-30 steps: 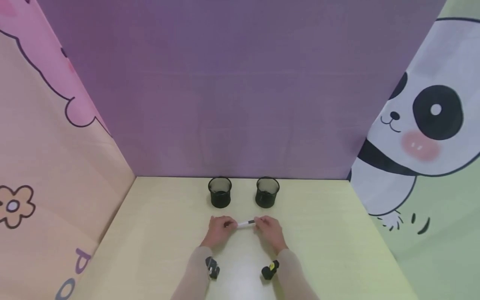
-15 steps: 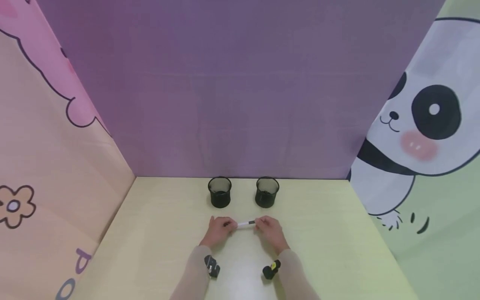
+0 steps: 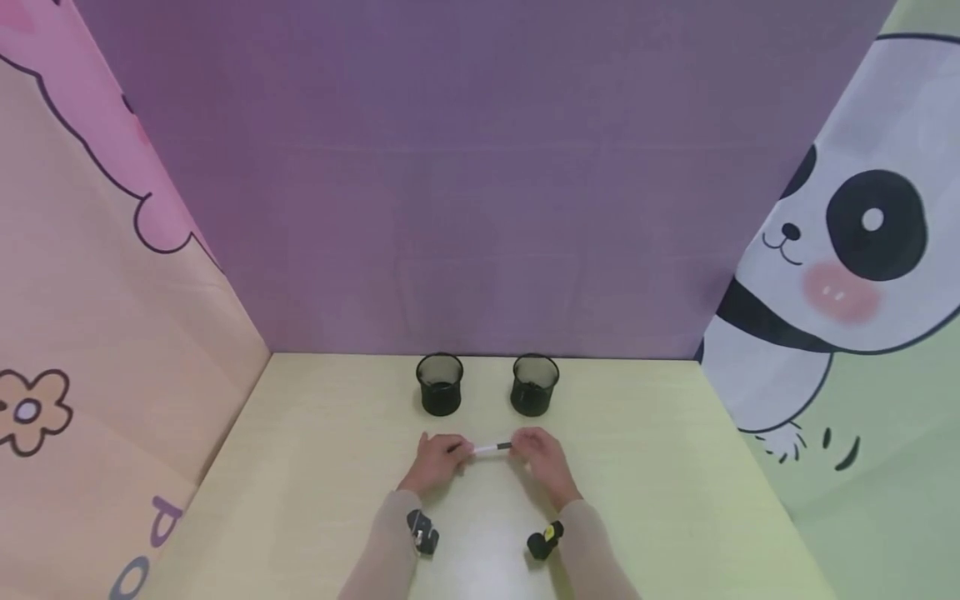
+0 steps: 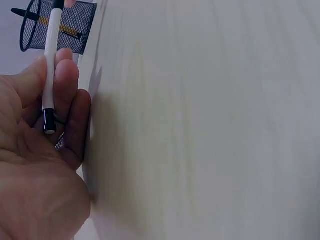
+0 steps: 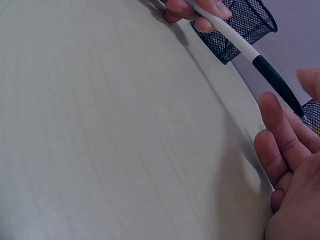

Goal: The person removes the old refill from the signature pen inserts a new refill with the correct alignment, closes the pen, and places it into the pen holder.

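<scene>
A white pen [image 3: 491,448] with black ends lies crosswise between the two hands, above the table. My left hand [image 3: 437,461] pinches its barrel between thumb and fingers; in the left wrist view its black rear end [image 4: 49,121] shows by the palm. My right hand [image 3: 547,468] is at the other end, its fingers [image 5: 272,107] and thumb spread apart. In the right wrist view the pen's black tapered tip [image 5: 277,85] points into that gap, with no grip on it visible.
Two black mesh cups, a left one [image 3: 440,398] and a right one [image 3: 532,398], stand near the table's back edge. The right cup, seen in the left wrist view, holds a yellow and black thing. A purple wall [image 3: 480,183] rises behind the pale table [image 3: 322,467].
My right hand's fingers have shifted slightly up and right, coming away from the pen's tip. The left hand and the pen stay almost where they were.
</scene>
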The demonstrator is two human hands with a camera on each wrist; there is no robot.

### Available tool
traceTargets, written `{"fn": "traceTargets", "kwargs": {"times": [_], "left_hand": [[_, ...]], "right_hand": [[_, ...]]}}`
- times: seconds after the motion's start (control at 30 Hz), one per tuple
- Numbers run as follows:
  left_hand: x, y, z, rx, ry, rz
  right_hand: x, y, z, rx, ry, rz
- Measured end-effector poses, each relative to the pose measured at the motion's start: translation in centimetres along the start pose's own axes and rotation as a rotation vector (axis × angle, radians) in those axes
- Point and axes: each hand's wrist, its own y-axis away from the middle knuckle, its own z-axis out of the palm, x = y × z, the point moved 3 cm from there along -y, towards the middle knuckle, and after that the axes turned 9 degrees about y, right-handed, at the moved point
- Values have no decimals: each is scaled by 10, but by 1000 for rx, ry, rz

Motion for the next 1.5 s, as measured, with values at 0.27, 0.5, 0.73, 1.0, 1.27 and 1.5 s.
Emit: {"fn": "traceTargets", "kwargs": {"times": [0.27, 0.5, 0.73, 1.0, 1.27, 1.5], "left_hand": [[-2, 1, -1, -26, 16, 2], [-1, 2, -1, -28, 14, 14], [1, 3, -1, -26, -11, 22], [1, 1, -1, -32, 15, 23], [1, 1, -2, -34, 43, 23], [3, 1, -1, -22, 30, 19]], "right_hand": [[-3, 4, 0, -7, 107, 52], [-1, 2, 2, -33, 137, -3], [0, 1, 1, -55, 52, 18], [-2, 3, 2, -14, 145, 78], [1, 1, 1, -50, 190, 26], [3, -2, 0, -66, 75, 3]]}}
